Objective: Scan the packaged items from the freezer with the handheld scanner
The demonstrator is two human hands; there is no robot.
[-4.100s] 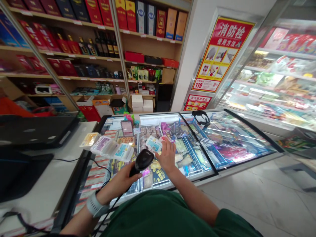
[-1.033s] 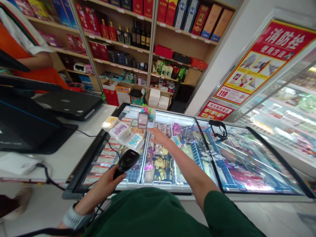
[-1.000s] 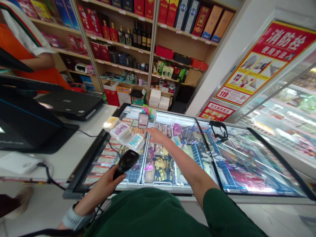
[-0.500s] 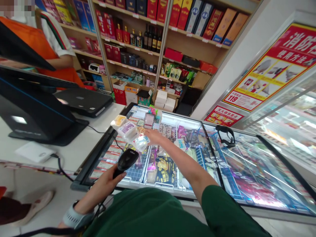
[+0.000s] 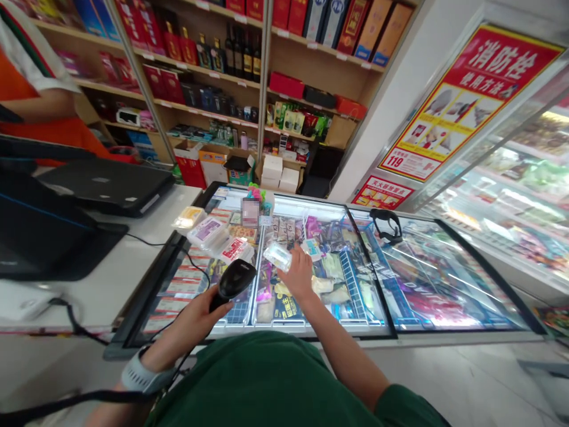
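My left hand (image 5: 207, 308) is wrapped round the handle of a black barcode scanner (image 5: 237, 277), its head pointing away from me over the glass-topped freezer. In my right hand (image 5: 299, 273) is a small clear plastic pack with a pale blue-white label (image 5: 278, 255), gripped at its right end above the glass. Left of it lie a pack with red print (image 5: 236, 248), a clear tray with a purple label (image 5: 208, 231) and a tray with yellow contents (image 5: 189, 217). A bag with a blue label (image 5: 312, 249) shows just beyond my right fingers.
The chest freezer (image 5: 397, 341) has a black strap-like object (image 5: 386, 225) on its lid. On the left counter (image 5: 151, 228) stands dark till equipment (image 5: 111, 184). A co-worker in an orange apron (image 5: 66, 127) is behind it. Shelves of bottles and boxes line the back.
My right hand has moved right and nearer to me, carrying the clear pack away from the other packs. The view has turned rightward; my left hand still holds the scanner.
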